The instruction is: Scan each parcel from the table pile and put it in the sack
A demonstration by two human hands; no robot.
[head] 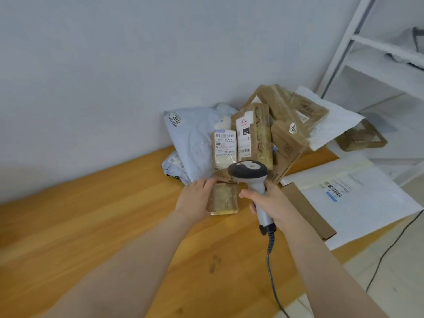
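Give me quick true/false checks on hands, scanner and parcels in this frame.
1. The right hand grips the scanner by its handle. True.
2. The left hand is off the table, touching nothing. False: it rests against a small brown parcel on the table.
3. The scanner is cordless. False: a cable runs from its handle.
4. A grey bag lies at the left of the parcel pile. True.
5. A sack stands open beside the left hand. False: no sack is in view.

Open table (91,214) lies left — parcel pile (250,134) crowds the far-right corner.
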